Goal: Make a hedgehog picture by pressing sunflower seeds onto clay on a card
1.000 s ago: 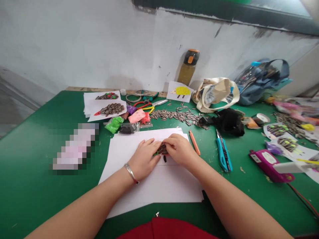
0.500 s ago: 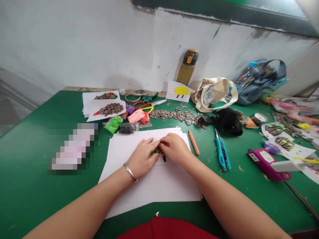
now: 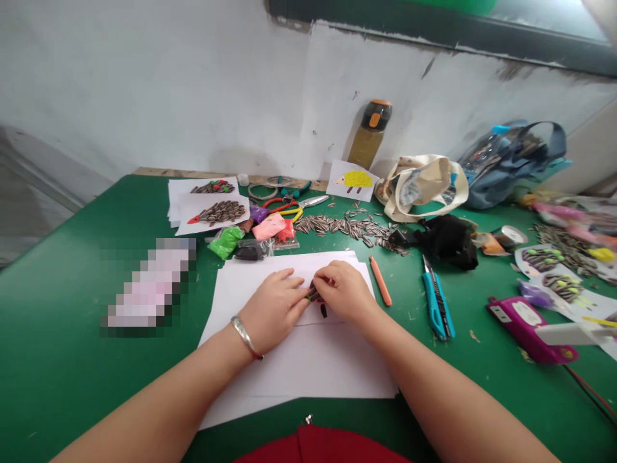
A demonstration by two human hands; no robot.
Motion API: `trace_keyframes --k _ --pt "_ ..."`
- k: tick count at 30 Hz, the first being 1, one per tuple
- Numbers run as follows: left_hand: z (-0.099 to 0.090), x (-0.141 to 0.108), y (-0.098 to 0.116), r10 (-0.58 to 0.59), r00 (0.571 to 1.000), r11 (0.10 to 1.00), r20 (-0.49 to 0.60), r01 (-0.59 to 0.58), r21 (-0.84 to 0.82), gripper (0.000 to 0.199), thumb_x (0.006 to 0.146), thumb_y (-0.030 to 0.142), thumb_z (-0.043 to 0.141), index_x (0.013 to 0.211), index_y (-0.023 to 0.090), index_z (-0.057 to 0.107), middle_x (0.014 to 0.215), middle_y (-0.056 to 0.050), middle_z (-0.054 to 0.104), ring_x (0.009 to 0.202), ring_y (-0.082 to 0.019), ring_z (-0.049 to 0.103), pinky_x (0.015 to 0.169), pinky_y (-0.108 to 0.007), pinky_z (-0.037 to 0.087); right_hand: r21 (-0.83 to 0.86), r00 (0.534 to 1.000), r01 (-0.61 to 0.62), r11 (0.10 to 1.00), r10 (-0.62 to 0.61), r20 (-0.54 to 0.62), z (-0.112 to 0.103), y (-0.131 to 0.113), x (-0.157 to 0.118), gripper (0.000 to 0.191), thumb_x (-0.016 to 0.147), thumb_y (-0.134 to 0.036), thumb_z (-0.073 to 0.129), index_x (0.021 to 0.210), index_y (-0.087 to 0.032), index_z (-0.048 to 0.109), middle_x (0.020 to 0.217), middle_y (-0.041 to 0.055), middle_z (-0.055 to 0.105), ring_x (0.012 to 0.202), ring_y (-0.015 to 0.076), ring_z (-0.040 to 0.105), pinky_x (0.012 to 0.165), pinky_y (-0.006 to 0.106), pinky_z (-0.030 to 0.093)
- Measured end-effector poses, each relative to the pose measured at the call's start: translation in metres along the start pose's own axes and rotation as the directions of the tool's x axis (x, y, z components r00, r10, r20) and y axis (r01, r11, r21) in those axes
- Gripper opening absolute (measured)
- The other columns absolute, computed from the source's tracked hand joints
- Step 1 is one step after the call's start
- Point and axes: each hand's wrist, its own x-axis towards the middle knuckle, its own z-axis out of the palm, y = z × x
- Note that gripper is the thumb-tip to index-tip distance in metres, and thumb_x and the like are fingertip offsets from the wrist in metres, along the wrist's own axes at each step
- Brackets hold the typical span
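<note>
My left hand [image 3: 276, 307], with a silver bangle at the wrist, lies flat on a stack of white paper [image 3: 332, 366], its fingers stretched out. Its fingertips reach the edge of a small sunflower-seed figure [image 3: 313, 293], which shows bits of green and a black leg below. Over the figure's right side my right hand [image 3: 346, 292] is closed, thumb and fingers pressed together on it. Whatever the right fingers pinch is hidden. Much of the figure lies covered by both hands.
An orange stick [image 3: 380, 280] and a blue utility knife [image 3: 437, 302] lie to the right. Loose sunflower seeds [image 3: 347, 226], pliers [image 3: 313, 201] and bagged clay [image 3: 226, 242] sit behind the paper. A magenta glue gun [image 3: 525, 328] is at far right, seed hedgehog cards [image 3: 216, 218] back left.
The view has shifted slightly, so everything sits a little further right and lower. My left hand's fingers have spread a bit; the right hand stays closed at the figure.
</note>
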Motion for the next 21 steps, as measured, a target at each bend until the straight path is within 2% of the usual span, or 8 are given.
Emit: trace_keyframes --k 3,5,10,21 --pt "-0.0022 0.0000 0.0031 -0.014 0.994 0.998 0.109 0.007 0.067 0.026 0.094 0.024 0.045 0.099 0.019 0.069 0.100 -0.008 0.067 0.106 -0.025 0.055 0.101 -0.047 0.041 -0.040 1.000 0.027 0.999 -0.028 -0.001 0.0023 0.0010 -0.0002 0.022 0.083 -0.015 0.053 0.065 -0.019 0.066 0.068 0.0015 0.058 0.073 0.0141 0.052 0.068 0.025 0.034" --pt "-0.0032 0.0003 0.0048 -0.023 0.990 0.996 0.139 0.010 0.090 0.024 0.094 0.025 0.046 0.099 0.020 0.069 0.100 -0.007 0.066 0.106 -0.025 0.053 0.097 -0.046 0.042 -0.051 0.999 0.040 0.998 -0.039 0.003 0.0038 0.0020 0.0000 0.023 0.083 -0.015 0.053 0.065 -0.019 0.066 0.068 0.0017 0.058 0.073 0.0141 0.052 0.068 0.025 0.034" --pt "-0.0032 0.0002 0.0059 -0.030 0.987 0.992 0.158 0.011 0.122 0.022 0.093 0.025 0.046 0.099 0.020 0.067 0.102 -0.007 0.064 0.105 -0.026 0.050 0.090 -0.044 0.041 -0.076 0.998 0.056 0.996 -0.055 0.006 0.0055 0.0011 0.0001 0.024 0.084 -0.015 0.052 0.065 -0.019 0.066 0.068 0.0021 0.057 0.073 0.0140 0.052 0.069 0.025 0.034" --pt "0.0007 -0.0012 0.0061 -0.038 0.988 0.988 0.152 0.014 0.156 0.021 0.093 0.026 0.047 0.101 0.020 0.064 0.107 -0.007 0.063 0.110 -0.027 0.047 0.090 -0.044 0.038 -0.122 0.999 0.039 0.992 -0.034 0.043 0.0061 -0.0046 0.0004 0.024 0.082 -0.014 0.050 0.060 -0.018 0.061 0.066 0.0020 0.054 0.071 0.0143 0.050 0.068 0.025 0.033"
